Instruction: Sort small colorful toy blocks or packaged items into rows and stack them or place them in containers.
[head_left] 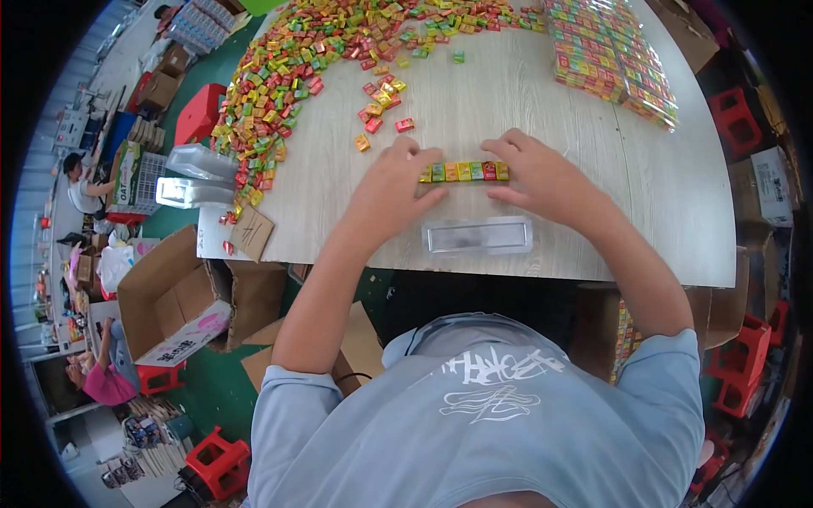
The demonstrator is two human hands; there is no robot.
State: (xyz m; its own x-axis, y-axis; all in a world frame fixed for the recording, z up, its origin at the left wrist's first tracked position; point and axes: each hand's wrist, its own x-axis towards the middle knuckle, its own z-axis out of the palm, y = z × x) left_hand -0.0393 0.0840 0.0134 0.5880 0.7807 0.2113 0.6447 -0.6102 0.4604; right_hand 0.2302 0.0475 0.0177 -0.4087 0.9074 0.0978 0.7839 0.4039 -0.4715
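Near on the pale wood-grain surface point(491, 93), a row of glossy multicoloured blocks point(463, 172) is cupped between left hand point(391, 184) and right hand point(535, 178); whether gripped cannot be told. The pale-blue fabric shirt point(474, 449) is lettered white.

- Your row point(463, 172): yellow, green, orange, red
- Your shirt point(500, 444): pale blue, white print
- Your table point(517, 89): pale, greyish wood grain
- Stools point(222, 461): red
- Floor point(213, 385): green

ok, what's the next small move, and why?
I'd probably close in gently on the straight row of small, multicoloured wrapped blocks from both ends: the left hand and right hand bracket it, thumbs and fingers spread, and the clear, rectangular plastic tray lies just nearer the person, no blocks showing inside.
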